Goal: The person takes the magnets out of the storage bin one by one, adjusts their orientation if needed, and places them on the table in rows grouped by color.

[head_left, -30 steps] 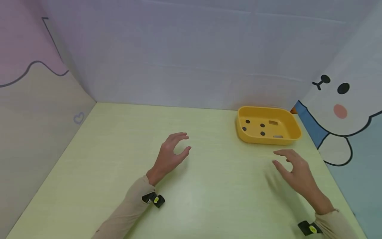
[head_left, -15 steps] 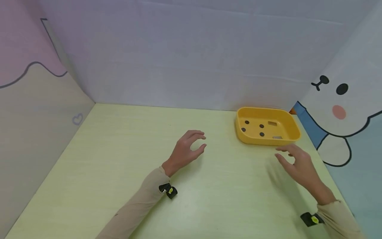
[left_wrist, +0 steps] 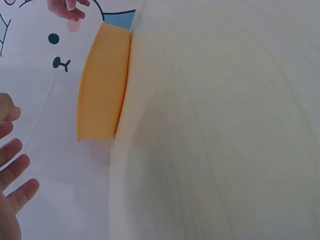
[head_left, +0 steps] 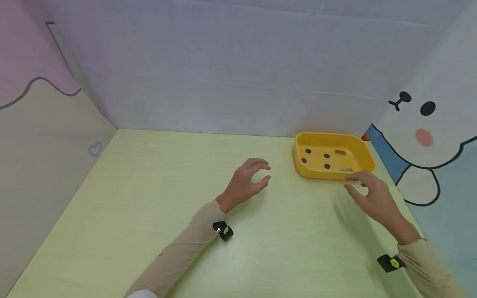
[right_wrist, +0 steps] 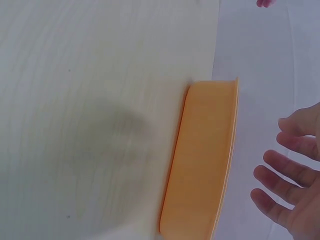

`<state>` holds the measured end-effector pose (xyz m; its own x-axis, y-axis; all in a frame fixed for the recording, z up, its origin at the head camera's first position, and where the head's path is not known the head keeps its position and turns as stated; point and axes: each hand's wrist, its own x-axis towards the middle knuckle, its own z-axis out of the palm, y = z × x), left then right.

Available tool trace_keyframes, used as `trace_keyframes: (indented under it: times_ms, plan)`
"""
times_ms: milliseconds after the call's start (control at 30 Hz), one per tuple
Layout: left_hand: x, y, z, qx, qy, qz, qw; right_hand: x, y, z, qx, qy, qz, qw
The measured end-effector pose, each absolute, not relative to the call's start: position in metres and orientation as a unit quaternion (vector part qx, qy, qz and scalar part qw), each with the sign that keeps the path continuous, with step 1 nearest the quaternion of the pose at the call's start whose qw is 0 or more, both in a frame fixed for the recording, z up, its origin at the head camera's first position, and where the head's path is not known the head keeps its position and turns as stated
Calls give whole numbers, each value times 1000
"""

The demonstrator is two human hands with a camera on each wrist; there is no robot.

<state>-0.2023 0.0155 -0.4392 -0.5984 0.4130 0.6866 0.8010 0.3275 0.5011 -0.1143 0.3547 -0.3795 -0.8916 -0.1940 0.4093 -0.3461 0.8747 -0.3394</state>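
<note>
A shallow yellow plastic tray [head_left: 359, 155] stands at the far right of the table against the back wall. Dark round spots and two small slots show in its floor. My left hand [head_left: 242, 185] hovers over the table left of the tray, fingers loosely bent, thumb apart, holding nothing. Just in front of the tray's near right edge is my right hand [head_left: 374, 198], also holding nothing; whether its fingertips touch the rim cannot be told. In the right wrist view the tray's side wall [right_wrist: 202, 160] shows beside the relaxed fingers [right_wrist: 280, 185].
The pale green table [head_left: 149, 186] meets a whitish back wall [head_left: 208, 70] and printed side walls. A cartoon face [head_left: 425, 124] decorates the right wall, close to the tray. Black bands [head_left: 390, 263] sit on both beige sleeves.
My left hand has moved right and slightly forward, towards the tray. My right hand has moved a little forward to the tray's near edge. The tray has stayed in place.
</note>
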Motion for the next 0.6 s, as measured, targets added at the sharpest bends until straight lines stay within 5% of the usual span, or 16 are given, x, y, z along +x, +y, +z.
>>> trace_keyframes:
  times_ms: [600]
  plan:
    - [-225, 64, -438, -428, -769, -431, 200, -149, 358, -365, 162, -953, 213, 144]
